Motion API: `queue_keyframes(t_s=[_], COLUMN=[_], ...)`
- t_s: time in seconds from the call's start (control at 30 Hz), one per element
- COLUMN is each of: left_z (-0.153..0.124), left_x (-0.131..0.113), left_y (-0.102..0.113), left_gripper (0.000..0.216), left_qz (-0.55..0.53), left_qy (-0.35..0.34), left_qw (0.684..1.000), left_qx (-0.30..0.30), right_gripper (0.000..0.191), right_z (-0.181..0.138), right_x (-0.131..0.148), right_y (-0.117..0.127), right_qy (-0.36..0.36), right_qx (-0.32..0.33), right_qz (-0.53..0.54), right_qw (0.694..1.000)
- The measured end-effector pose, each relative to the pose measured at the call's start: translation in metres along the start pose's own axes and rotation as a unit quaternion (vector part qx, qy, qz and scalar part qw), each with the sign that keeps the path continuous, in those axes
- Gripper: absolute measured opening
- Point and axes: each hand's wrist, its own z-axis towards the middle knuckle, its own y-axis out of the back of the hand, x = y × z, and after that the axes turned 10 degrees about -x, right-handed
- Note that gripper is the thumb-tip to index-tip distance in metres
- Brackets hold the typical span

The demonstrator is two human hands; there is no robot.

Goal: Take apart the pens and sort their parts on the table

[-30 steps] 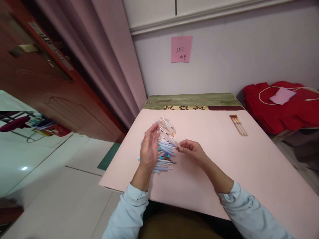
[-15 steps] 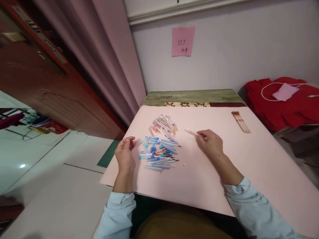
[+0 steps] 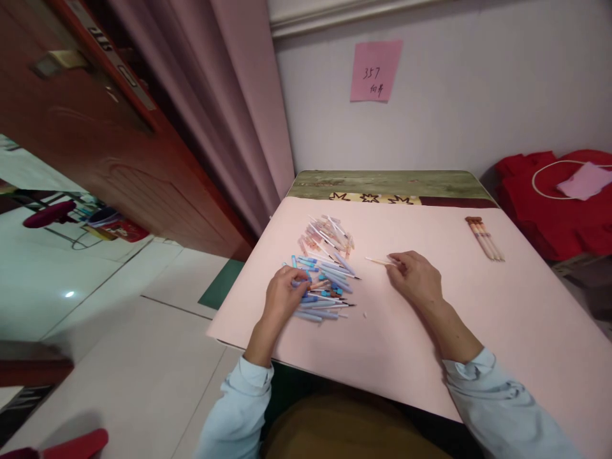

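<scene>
A heap of pen parts (image 3: 325,268), with blue, pale and peach-coloured barrels, caps and thin refills, lies on the pink table cover (image 3: 430,357). My left hand (image 3: 283,296) rests on the heap's near left side, fingers curled down into the blue pieces; what they grip is hidden. To the right of the heap, my right hand (image 3: 415,277) pinches a thin pale pen barrel (image 3: 379,261) that points left, low over the cover. Three assembled peach pens (image 3: 485,237) lie side by side at the far right.
The table's far edge shows a green and patterned strip (image 3: 382,185) against the wall. A pink note (image 3: 375,70) hangs above. Red cloth with a white cable (image 3: 554,197) sits to the right. A curtain and wooden door (image 3: 119,140) stand at left.
My left hand came off the heap, drew back to the left, then returned onto the blue pieces. My right hand pulled a pale barrel out of the heap to the right.
</scene>
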Motion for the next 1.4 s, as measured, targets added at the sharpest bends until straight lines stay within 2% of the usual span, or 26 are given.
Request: queue_keyframes(t_s=[0.1, 0.2, 0.4, 0.5, 0.57, 0.63, 0.73, 0.83, 0.93, 1.07, 1.3, 1.4], left_z=[-0.001, -0.002, -0.001, 0.002, 0.004, 0.002, -0.007, -0.017, -0.023, -0.024, -0.025, -0.020], left_x=[-0.008, -0.012, -0.014, -0.015, -0.018, -0.026, -0.044, -0.062, -0.074, -0.080, -0.085, -0.079], left_y=[-0.011, -0.018, -0.015, -0.006, -0.002, -0.005, -0.021, -0.040, -0.052, -0.058, -0.065, -0.060], left_gripper=[0.003, 0.006, 0.009, 0.007, 0.008, 0.013, 0.020, 0.024, 0.029, 0.043, 0.044, 0.045], left_qz=[0.099, 0.148, 0.141, 0.095, 0.025, -0.082, -0.263, -0.362, -0.396, -0.415, -0.418, -0.400], left_qy=[-0.034, -0.046, -0.048, -0.038, -0.010, 0.049, 0.168, 0.237, 0.266, 0.290, 0.303, 0.296], left_qw=[0.994, 0.986, 0.986, 0.994, 0.999, 0.995, 0.950, 0.899, 0.874, 0.857, 0.851, 0.864], left_qx=[0.043, 0.063, 0.069, 0.043, 0.020, 0.003, 0.016, 0.066, 0.097, 0.093, 0.094, 0.084], right_gripper=[0.028, 0.027, 0.024, 0.021, 0.020, 0.020, 0.025, 0.029, 0.034, 0.028, 0.025, 0.026], right_z=[-0.001, -0.002, -0.003, -0.006, -0.009, -0.013, -0.021, -0.026, -0.027, -0.024, -0.022, -0.021], right_x=[0.004, 0.008, 0.017, 0.026, 0.034, 0.043, 0.053, 0.059, 0.062, 0.064, 0.063, 0.061], right_y=[0.000, 0.000, 0.002, 0.004, 0.004, 0.001, -0.004, -0.007, -0.006, -0.002, 0.001, 0.001], right_qy=[0.003, 0.012, 0.019, 0.006, -0.027, -0.080, -0.149, -0.176, -0.182, -0.176, -0.174, -0.205], right_qx=[-0.040, -0.063, -0.064, -0.060, -0.032, 0.025, 0.115, 0.171, 0.207, 0.236, 0.265, 0.275], right_qz=[0.012, 0.035, 0.078, 0.164, 0.267, 0.374, 0.471, 0.522, 0.558, 0.589, 0.625, 0.625], right_qw=[0.999, 0.997, 0.995, 0.985, 0.963, 0.924, 0.862, 0.817, 0.783, 0.752, 0.713, 0.701])
